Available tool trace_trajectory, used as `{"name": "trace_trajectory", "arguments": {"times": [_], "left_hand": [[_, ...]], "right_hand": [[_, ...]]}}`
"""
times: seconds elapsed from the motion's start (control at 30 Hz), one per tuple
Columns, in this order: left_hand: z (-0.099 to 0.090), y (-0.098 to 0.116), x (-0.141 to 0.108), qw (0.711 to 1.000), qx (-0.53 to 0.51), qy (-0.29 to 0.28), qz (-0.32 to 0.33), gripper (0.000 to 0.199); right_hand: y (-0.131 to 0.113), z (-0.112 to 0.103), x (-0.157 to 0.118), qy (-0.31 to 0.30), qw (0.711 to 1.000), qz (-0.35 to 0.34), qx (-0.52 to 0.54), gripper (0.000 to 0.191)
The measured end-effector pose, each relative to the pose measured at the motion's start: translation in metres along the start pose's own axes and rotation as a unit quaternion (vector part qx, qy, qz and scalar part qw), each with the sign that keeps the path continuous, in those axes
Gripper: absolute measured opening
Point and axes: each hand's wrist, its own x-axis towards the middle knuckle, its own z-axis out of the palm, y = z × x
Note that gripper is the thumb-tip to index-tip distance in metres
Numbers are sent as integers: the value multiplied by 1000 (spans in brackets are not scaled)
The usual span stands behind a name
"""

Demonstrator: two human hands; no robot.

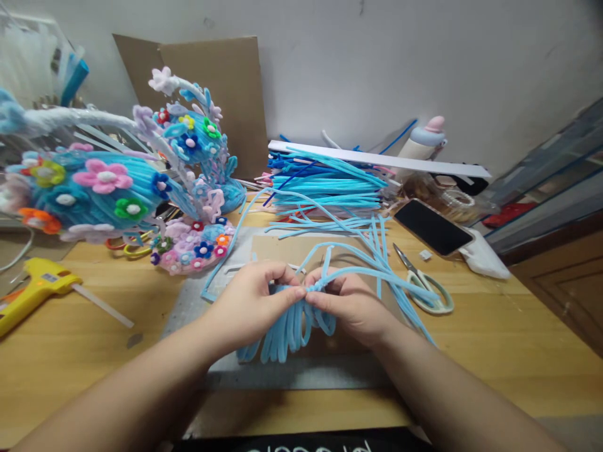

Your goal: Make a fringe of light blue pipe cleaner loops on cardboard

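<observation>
Between my hands hangs a row of looped light-blue pipe cleaners (282, 336), joined along a twisted top edge. My left hand (257, 301) pinches that top edge, thumb pointing right. Close beside it, thumb tip near thumb tip, my right hand (351, 304) grips the twisted part of the same loops. Long loose pipe-cleaner ends (367, 274) stretch right from the right fingers, and one short end sticks up. The piece is held over a cardboard sheet (351, 345) on a grey mat (264, 376). Fingertips partly hide the twist.
Decorated flower baskets (101, 182) stand at left, near a yellow glue gun (40, 289). A pile of blue pipe cleaners (330, 185) lies at the back. Scissors (426, 289), a phone (433, 227) and a bottle (421, 143) are at right. Cardboard (217, 100) leans on the wall.
</observation>
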Motion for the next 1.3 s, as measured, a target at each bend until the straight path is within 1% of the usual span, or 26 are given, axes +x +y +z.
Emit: {"name": "trace_trajectory", "arguments": {"times": [0.1,0.2,0.3,0.4,0.5,0.57,0.67,0.77,0.83,0.93,1.07,1.3], "left_hand": [[1,-1,0,1000,-16,0,-15,15],[3,-2,1,1000,-17,3,-11,16],[2,-3,2,1000,0,8,-7,16],[0,-1,2,1000,26,16,1,18],[-3,0,2,998,57,32,10,18],[-3,-1,2,997,73,33,17,17],[-2,-4,3,996,80,15,29,18],[-1,-8,3,995,92,8,34,17],[0,-9,4,994,102,9,40,15],[0,-8,4,993,107,11,49,13],[0,-5,3,993,104,7,56,12],[0,-4,4,997,69,-2,43,12]], "right_hand": [[0,2,0,17,1000,-11,-10,19],[4,4,0,23,1000,-21,0,19],[6,5,1,20,1000,-20,6,18],[4,2,2,15,999,-31,-24,18],[-1,-2,3,30,998,-44,-43,18],[-3,-2,3,36,998,-29,-33,18],[-1,-1,4,26,1000,-7,-6,18],[5,1,5,38,999,-20,10,18],[7,2,4,46,999,-16,17,19],[5,4,3,32,999,0,27,21],[1,6,2,11,1000,-8,28,19],[-3,4,0,5,997,-42,-62,16]]}}
